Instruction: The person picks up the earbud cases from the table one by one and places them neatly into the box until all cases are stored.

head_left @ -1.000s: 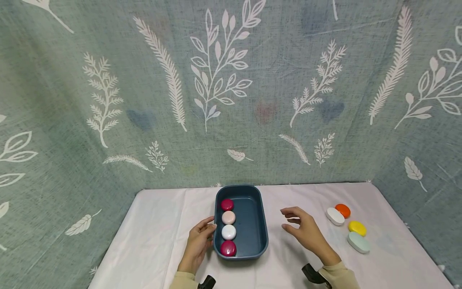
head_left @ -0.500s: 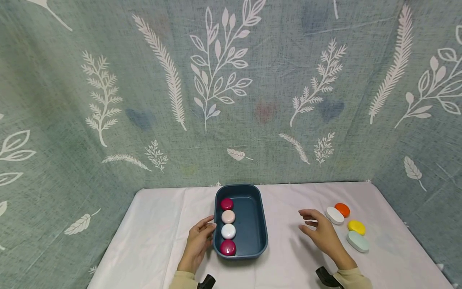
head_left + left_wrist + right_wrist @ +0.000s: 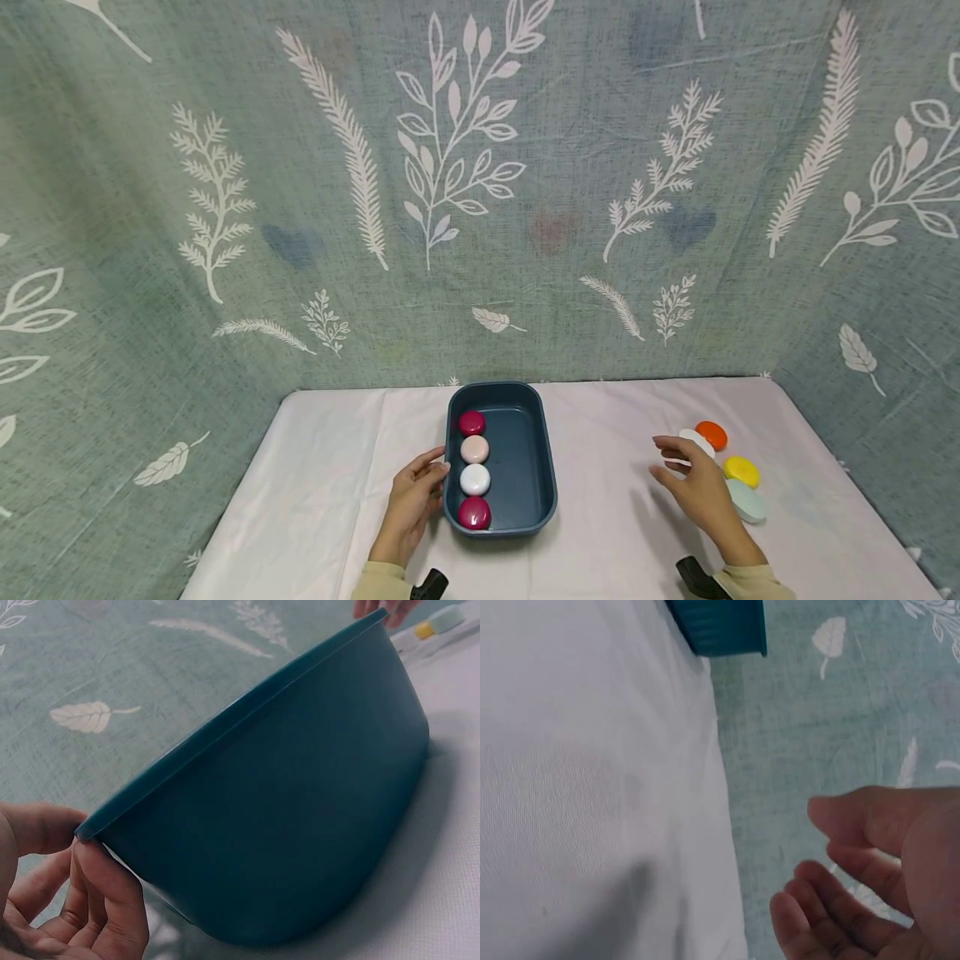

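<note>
My left hand (image 3: 412, 500) pinches the left rim of a dark blue rectangular tub (image 3: 525, 467) between thumb and fingers, as the left wrist view (image 3: 97, 892) shows close up. Along the tub's left side lie a dark red disc (image 3: 472, 423), a pale pink disc (image 3: 474, 450), a white disc (image 3: 475, 479) and a second dark red disc (image 3: 474, 513), all smooth and glossy. My right hand (image 3: 697, 487) hovers over the cloth with loosely bent fingers and nothing in them. It partly hides a white oval piece (image 3: 699, 440) and a pale green oval piece (image 3: 747, 502).
Beyond the right hand lie an orange disc (image 3: 712, 435) and a yellow disc (image 3: 742, 472). A white cloth (image 3: 315, 467) covers the table. Green leaf-patterned fabric (image 3: 480, 333) hangs behind it and along both sides.
My right hand has moved right, from beside the tub to the loose pieces, and now overlaps the white and pale green ones. The left hand and the tub have stayed put.
</note>
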Available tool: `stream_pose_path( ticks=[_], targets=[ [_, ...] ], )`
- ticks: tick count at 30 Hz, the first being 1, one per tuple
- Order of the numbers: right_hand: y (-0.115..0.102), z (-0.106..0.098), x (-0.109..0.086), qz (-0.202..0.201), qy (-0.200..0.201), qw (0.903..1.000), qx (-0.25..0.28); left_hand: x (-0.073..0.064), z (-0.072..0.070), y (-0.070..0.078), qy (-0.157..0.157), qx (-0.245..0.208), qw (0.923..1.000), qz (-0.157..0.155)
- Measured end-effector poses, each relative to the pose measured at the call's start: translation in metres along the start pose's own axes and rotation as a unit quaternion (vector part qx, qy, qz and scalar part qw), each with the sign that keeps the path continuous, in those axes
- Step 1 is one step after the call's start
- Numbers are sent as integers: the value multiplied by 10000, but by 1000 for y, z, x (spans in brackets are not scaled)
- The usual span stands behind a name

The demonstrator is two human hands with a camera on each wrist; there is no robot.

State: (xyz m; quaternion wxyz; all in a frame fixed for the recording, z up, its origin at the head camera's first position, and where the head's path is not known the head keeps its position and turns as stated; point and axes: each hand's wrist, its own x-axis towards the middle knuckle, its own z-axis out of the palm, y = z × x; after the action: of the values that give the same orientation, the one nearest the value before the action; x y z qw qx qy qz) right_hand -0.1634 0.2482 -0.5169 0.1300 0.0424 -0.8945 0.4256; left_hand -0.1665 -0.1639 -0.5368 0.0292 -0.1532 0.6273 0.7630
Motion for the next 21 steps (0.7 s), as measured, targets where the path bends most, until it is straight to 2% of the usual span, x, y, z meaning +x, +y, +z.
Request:
stream_pose_path(
  ticks=[5,10,21],
  targets=[
    [4,-7,2,588,130,9981,-146,0,0,0,-5,-7,10000,8],
    [9,-13,2,1189,491,9917,-70,0,0,0,2,6,10000,21],
    [20,-22,6,1395,1070,9843,-144,-1,1,1,5,-1,10000,-1]
  ],
)
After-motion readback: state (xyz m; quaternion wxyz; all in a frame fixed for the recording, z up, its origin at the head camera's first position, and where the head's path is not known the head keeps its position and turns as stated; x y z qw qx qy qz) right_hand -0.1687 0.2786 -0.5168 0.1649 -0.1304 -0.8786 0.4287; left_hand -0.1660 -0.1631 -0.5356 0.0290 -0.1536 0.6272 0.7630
